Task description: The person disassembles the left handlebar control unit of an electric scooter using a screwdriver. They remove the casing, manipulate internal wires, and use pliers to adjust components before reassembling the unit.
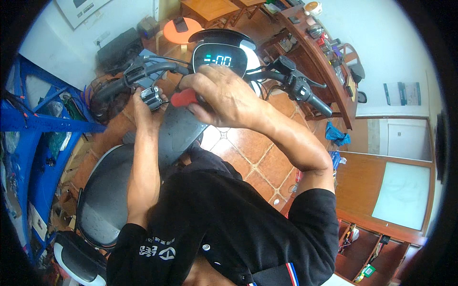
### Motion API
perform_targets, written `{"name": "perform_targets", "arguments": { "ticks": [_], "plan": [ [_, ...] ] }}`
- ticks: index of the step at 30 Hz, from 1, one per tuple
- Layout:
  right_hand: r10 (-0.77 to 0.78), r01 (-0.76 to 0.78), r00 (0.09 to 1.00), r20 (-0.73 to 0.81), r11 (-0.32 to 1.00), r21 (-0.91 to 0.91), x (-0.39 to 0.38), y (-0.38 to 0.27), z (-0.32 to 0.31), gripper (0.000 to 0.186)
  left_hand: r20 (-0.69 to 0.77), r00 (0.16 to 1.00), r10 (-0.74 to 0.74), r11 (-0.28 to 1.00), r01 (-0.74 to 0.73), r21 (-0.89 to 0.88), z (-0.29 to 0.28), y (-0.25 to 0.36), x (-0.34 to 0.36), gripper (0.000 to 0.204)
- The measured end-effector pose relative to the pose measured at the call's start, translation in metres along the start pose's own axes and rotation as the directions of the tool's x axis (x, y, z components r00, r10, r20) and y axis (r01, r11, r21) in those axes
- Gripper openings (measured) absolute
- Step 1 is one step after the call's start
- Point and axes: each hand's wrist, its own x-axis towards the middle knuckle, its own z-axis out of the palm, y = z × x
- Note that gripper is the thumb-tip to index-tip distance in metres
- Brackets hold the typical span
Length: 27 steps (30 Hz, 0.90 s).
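Observation:
In front of me stands an electric scooter with a lit dash display (218, 59) between its handlebars. My left hand (143, 106), beside the left handlebar grip (114, 88), is closed around a small silver-grey and black part (152, 97) that looks like a handlebar switch housing. My right hand (222, 95) is closed on a red-handled screwdriver (184, 97), just right of that part. The handle points toward the part. Its shaft is mostly hidden, and I cannot tell whether the tip touches the part.
The scooter's dark seat (107, 195) lies at my left, near a blue metal rack (47, 124). The right handlebar grip (318, 104) sticks out toward a cluttered wooden desk (310, 62). An orange stool (182, 32) stands beyond the scooter. A blue cloth (337, 134) hangs at right.

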Motion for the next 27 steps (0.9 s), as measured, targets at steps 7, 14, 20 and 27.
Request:
{"name": "perform_targets", "arguments": {
  "ticks": [7, 14, 20, 27],
  "plan": [
    [0.343, -0.385, 0.883, 0.322, 0.919, 0.078, 0.006, -0.013, -0.013, 0.039, 0.114, 0.993, -0.021, 0.999, 0.018, 0.027, -0.016, 0.001, 0.017, 0.041],
    [0.199, -0.199, 0.971, 0.13, 0.98, -0.015, 0.006, -0.008, -0.008, 0.026, -0.013, 1.0, -0.012, 1.0, 0.012, 0.026, -0.006, 0.002, 0.008, 0.044],
    [-0.049, 0.05, 0.999, -0.017, 0.994, 0.095, 0.008, -0.004, 0.0, 0.04, 0.026, 0.999, -0.046, 0.999, 0.045, 0.028, -0.002, 0.003, -0.002, 0.037],
    [0.178, -0.182, 0.979, 0.094, 0.982, 0.039, 0.013, -0.011, 0.0, 0.027, 0.013, 0.998, -0.066, 0.991, 0.067, -0.117, -0.003, 0.004, -0.001, 0.03]
  ]
}}
